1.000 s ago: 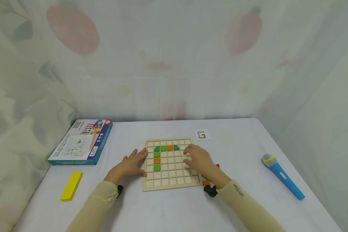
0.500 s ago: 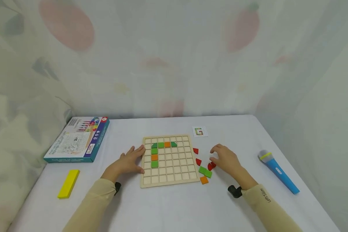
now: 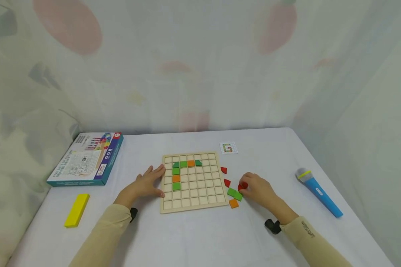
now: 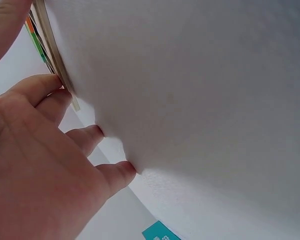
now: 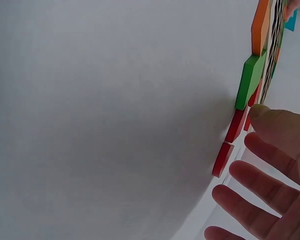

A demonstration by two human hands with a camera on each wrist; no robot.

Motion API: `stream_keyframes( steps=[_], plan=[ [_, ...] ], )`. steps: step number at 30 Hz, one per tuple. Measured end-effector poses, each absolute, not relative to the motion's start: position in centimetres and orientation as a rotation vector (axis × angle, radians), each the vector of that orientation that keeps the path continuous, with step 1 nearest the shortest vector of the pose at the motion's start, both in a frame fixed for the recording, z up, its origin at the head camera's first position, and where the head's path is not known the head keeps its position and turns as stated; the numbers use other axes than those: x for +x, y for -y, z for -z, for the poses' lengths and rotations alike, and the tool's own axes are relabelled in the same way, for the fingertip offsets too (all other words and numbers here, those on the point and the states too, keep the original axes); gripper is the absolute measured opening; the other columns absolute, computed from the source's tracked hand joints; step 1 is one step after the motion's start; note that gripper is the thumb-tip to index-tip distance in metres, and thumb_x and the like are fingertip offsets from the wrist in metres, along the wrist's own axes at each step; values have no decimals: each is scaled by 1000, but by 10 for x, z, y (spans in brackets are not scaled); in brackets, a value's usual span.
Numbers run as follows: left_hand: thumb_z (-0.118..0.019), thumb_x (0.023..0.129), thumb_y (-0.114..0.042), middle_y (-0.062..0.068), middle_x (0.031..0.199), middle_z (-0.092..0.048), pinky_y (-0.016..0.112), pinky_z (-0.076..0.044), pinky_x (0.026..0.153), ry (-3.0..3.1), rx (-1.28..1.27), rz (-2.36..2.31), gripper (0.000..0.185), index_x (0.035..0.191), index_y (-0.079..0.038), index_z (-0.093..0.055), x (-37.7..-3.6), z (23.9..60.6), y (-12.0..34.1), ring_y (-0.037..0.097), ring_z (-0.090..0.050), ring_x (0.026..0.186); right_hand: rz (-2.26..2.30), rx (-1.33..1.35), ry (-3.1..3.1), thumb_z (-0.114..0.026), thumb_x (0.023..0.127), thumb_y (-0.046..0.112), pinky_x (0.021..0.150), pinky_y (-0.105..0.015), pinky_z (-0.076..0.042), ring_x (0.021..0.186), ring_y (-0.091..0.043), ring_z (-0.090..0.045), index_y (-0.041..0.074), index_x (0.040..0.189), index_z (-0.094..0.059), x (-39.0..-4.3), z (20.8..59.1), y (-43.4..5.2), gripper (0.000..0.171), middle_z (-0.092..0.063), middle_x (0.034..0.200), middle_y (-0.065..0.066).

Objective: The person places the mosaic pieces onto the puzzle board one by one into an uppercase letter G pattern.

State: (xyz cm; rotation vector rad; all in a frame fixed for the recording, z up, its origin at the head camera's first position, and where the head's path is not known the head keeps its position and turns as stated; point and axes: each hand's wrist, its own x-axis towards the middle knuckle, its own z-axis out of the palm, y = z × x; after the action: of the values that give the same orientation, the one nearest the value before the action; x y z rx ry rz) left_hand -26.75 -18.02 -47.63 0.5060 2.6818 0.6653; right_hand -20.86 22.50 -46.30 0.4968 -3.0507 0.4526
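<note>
A wooden grid board (image 3: 195,181) lies mid-table. Green and orange pieces fill part of its top row and left column, among them an orange square (image 3: 176,178). My left hand (image 3: 145,185) rests at the board's left edge, fingers spread, thumb and fingertips against the frame. To the right of the board my right hand (image 3: 258,189) reaches down to two red pieces (image 5: 236,125). Its thumb and index fingertips are right at them, with a gap between thumb and finger in the right wrist view. Beside them lie green pieces (image 3: 234,194), an orange square (image 3: 233,203) and two more red pieces (image 3: 224,170).
A small pattern card (image 3: 228,148) lies behind the board on the right. A boxed set (image 3: 83,159) and a yellow block (image 3: 77,210) are at the left. The blue toy microphone (image 3: 320,193) lies far right.
My right hand has moved from over the board's right side to the loose red pieces beside it, and lowered onto them. The left hand has stayed at the board's edge.
</note>
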Motion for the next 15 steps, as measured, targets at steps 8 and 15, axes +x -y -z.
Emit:
stream_keyframes(
  steps=[8,15],
  plan=[
    [-81,63,-39,8,154,-14,72,-2,98,-2677,496,-672,105,147,-10,-24,-267,474,180,43,-2,138,-427,487,3077,-75,77,21,74,-31,-52,83,-14,-53,17,91,-69,-212,463,-225,16,-61,102,0],
    [-81,62,-39,8,154,-14,72,-3,98,-2692,489,-662,106,147,-11,-24,-266,473,179,42,-2,138,-409,477,3111,-76,76,22,76,-33,-52,85,-16,-54,16,92,-69,-211,458,-223,19,-61,104,-2]
  ],
)
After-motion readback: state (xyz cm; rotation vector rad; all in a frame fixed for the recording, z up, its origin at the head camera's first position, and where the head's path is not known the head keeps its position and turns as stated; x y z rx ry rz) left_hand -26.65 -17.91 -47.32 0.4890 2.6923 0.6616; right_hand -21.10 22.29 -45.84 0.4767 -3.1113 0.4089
